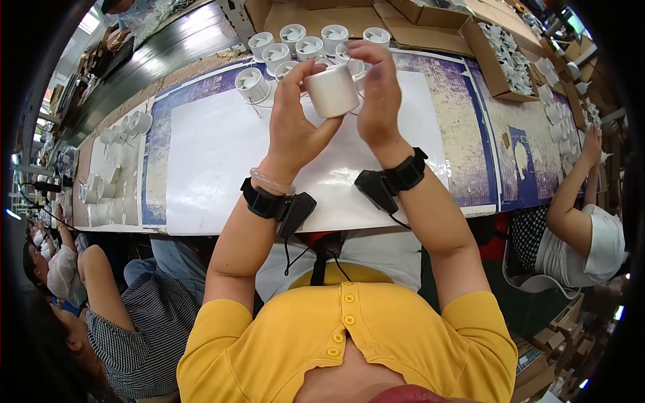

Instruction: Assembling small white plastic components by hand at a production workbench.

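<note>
My left hand [293, 121] grips a white cylindrical fan housing [332, 92] between thumb and fingers, tilted above the table. Its smooth side faces me, so its inside cannot be seen. Close along the housing's right side is my right hand [380, 94], fingers stretched out and bent toward the top; whether they touch it I cannot tell. Behind my hands stand several similar white fan housings, with bladed wheels inside. One of these, a fan housing [250, 84] with a thin wire trailing from it, is left of my left hand.
A white sheet [222, 161] covers the worktable under my hands. At the far right a cardboard box [494, 80] holds many small white parts. More white housings [127, 126] stand at the left. People sit on both sides; a co-worker's arm [571, 181] reaches in at right.
</note>
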Available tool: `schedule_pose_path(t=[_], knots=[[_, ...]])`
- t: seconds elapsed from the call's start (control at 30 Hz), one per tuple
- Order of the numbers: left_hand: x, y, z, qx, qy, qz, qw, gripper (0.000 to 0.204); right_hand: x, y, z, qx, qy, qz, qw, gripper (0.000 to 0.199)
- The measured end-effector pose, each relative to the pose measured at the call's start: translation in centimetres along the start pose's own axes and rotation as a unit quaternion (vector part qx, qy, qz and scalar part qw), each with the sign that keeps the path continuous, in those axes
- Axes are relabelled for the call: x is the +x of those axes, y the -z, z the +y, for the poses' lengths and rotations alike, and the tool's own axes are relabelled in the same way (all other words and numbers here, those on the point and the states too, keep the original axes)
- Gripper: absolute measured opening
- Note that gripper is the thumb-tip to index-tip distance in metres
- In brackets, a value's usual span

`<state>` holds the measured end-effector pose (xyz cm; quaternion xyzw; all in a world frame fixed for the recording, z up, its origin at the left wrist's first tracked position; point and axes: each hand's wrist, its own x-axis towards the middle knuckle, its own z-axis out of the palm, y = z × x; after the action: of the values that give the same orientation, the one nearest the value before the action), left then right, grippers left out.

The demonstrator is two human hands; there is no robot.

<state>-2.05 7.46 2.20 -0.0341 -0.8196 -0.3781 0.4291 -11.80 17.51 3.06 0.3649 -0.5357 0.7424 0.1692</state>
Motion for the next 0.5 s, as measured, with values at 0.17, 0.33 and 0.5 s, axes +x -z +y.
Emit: schedule_pose_path(t=[0.17, 0.33, 0.5], knots=[[-0.2, -0.7, 1.1, 0.010, -0.006, 0.040, 0.999, 0.070, -0.9, -0.3, -0.9, -0.050, 0.048, -0.105, 0.992, 0.049], [-0.5, -1.2, 0.9, 0.037, -0.023, 0.029, 0.999, 0.071, -0.3, 0.6, -0.5, 0.218, -0.271, -0.015, 0.938, 0.046], [-0.5, -0.9, 0.7, 0.065, -0.037, 0.023, 0.997, 0.067, -0.2, 0.5, 0.4, 0.388, -0.326, 0.007, 0.862, 0.038]])
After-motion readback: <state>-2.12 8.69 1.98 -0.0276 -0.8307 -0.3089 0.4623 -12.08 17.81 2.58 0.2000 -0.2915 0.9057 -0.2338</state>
